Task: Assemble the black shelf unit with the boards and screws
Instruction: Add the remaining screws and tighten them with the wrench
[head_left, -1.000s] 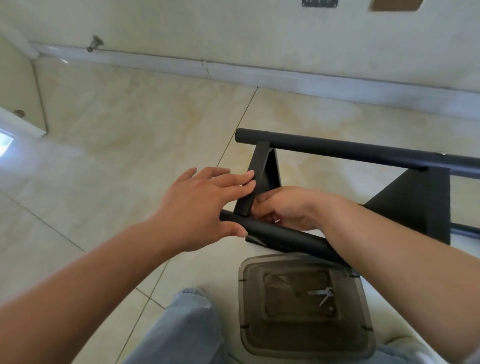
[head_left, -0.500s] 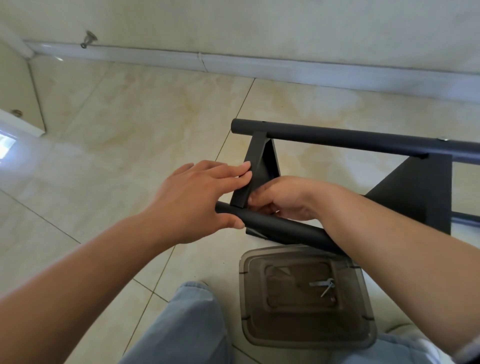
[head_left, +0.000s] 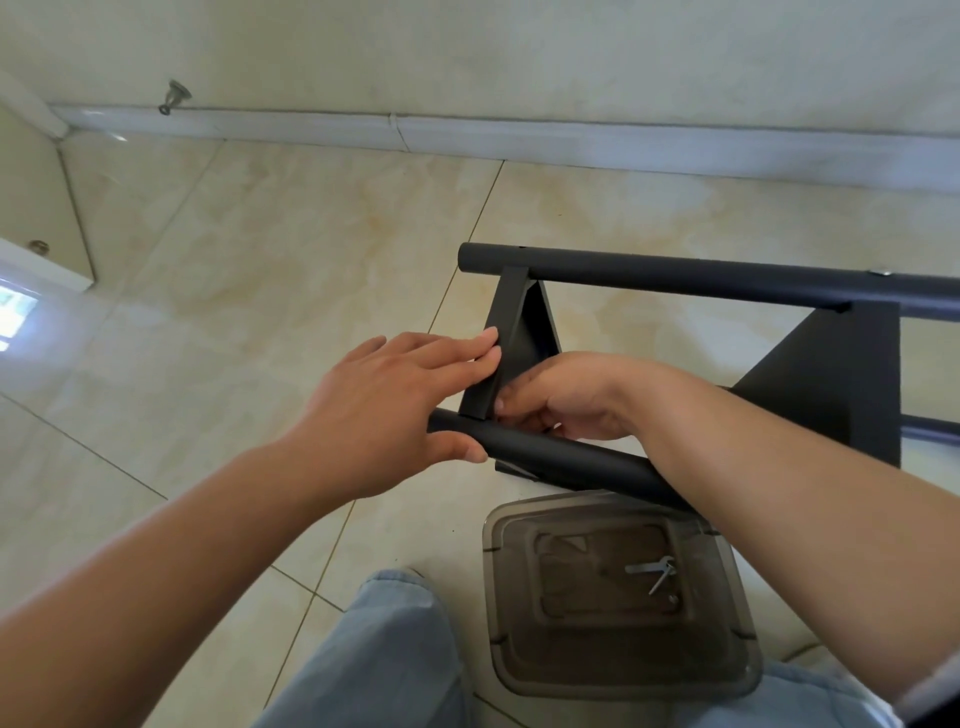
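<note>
Because it lies on its side across the cream marble-patterned floor tiles, the half-built black shelf unit of round metal tubes and flat boards is judged stiff and fairly light, yet awkward, since its smooth matte tubes could roll or slip under a loose hold. It is best steadied at the near black round tube, close to the joint, where leverage is small. A narrow black end board is seen spanning from that tube to the far black tube; its thin edges look rigid, and it is probably best pressed flat rather than pinched. Below the frame, a smoky translucent plastic container is set on the floor beside the denim-clad knee, with a silver metal fastener piece lying in it, small and easily dropped. The left hand is laid with straight fingers against the end board and the thumb under the near tube. The right hand is curled at the joint; what it grips cannot be told.
</note>
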